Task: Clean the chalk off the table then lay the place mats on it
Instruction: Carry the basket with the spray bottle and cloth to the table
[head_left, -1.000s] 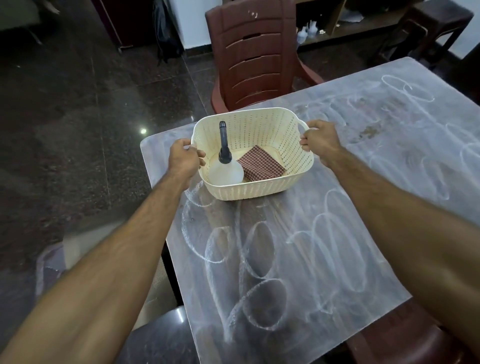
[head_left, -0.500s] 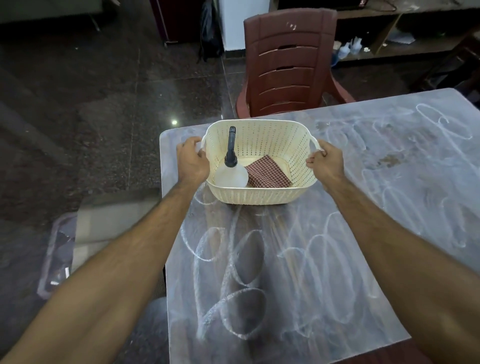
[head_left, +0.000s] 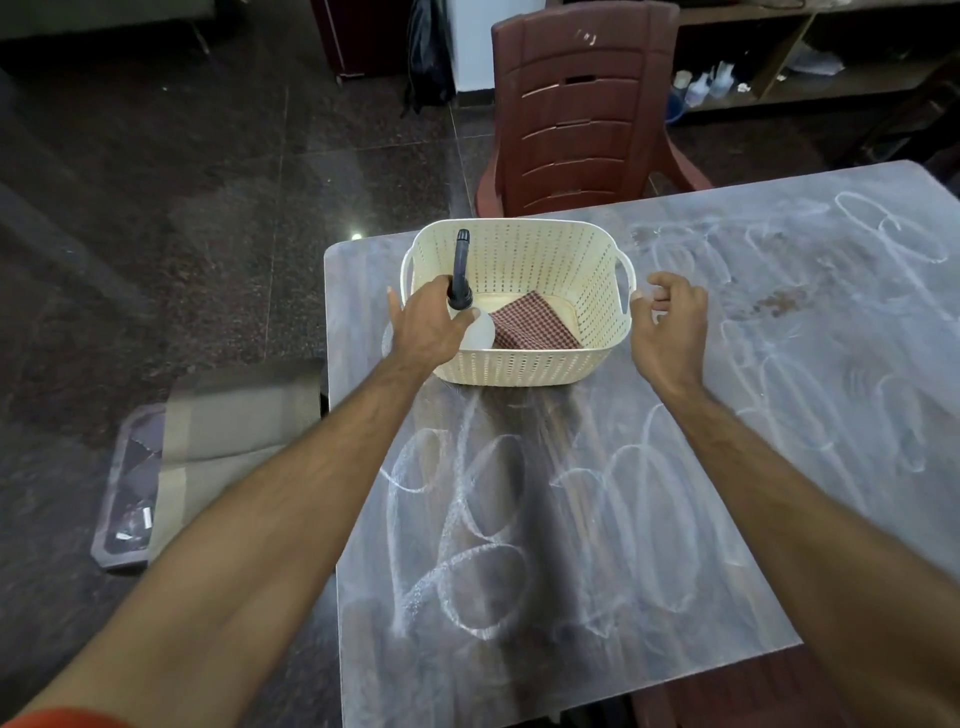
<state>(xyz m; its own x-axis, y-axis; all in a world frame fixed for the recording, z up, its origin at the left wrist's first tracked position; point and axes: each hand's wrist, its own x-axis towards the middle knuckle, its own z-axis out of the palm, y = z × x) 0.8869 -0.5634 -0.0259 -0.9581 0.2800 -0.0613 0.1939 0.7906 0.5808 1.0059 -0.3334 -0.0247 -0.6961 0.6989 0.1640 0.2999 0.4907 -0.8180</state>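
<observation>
Left hand (head_left: 427, 327) reaching into basket (head_left: 524, 364), fingers round bottle (head_left: 475, 328); right hand (head_left: 667, 325) loosely curled, holding nothing. Chalked table (head_left: 597, 519); dark tiled floor (head_left: 156, 208). Chair (head_left: 582, 114) far; mats (head_left: 228, 431) left.

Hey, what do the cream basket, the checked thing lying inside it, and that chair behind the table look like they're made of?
The cream perforated basket looks like moulded plastic: matte, with regular rows of punched holes and moulded handles. The red-and-white checked cloth looks like woven fabric, folded flat, no shine. The reddish-brown slatted chair appears to be moulded plastic with a slight sheen and one-piece slats.
</observation>
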